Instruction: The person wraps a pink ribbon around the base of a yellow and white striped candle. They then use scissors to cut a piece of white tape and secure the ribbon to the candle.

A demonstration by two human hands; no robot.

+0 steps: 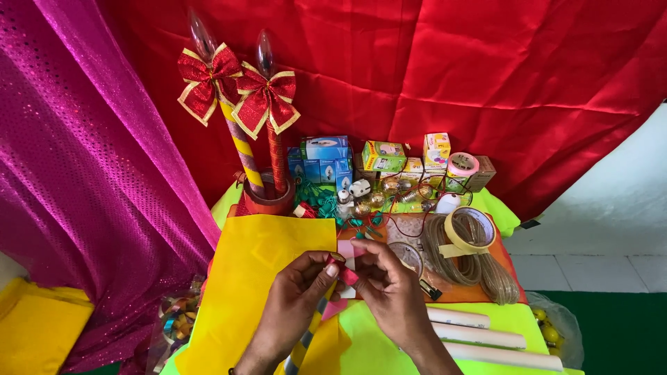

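Left hand [300, 286] closed, thumb and fingertips pinched on upper end of slim striped tube [314, 325], yellow and grey bands, slanting down toward bottom edge of view. Right hand [386, 280] closed too, fingers curled at tube's top, gripping narrow strip of red ribbon [347, 275] against it; small dark cap at very tip, possibly a lamp socket, too small to tell. Both hands touching, low centre, above yellow paper sheet [258, 278] spread across tabletop [389, 347] covered in lime-green cloth. Just right of hands: coil of clear wire [479, 267] with roll of beige masking tape [470, 231] lying on it, on orange mat. Near right edge, three white rolled tubes [486, 338] side by side. Farther back: two tall candle-shaped lamps [243, 125] upright in red pot, each with red-and-gold bow and clear flame bulb. Beside them, row of small bulb boxes [379, 158], blue, green, yellow; loose round bulbs and green fittings in front. Backdrop of red satin cloth [451, 62]; pink sequin curtain [76, 160] hanging at left.
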